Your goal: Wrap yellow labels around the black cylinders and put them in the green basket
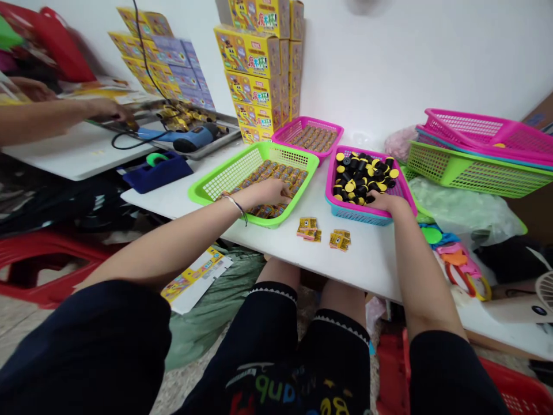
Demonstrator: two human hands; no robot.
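Note:
My left hand (276, 193) is over the right side of a green basket (203, 189), its fingers bent down and pinched together; what they hold, if anything, is too small to make out. Rows of small brown-and-gold wrapped cylinders (276, 171) line this basket. To the right, my right hand (386, 203) dips into the front of a pink basket (406, 195) heaped with black cylinders with yellow ends (356, 173). Its fingers close around one black piece, partly hidden. On the white table between the baskets lie two small piles of yellow printed labels (307, 229), (340, 240).
Behind stands another pink basket (339, 131) of wrapped cylinders, beside stacked yellow boxes (254, 86). Stacked baskets (470, 167) and tape rolls (464, 276) are on the right. At left, a co-worker's arm (56, 118) reaches near a blue heat gun (190, 138) and a metal tray.

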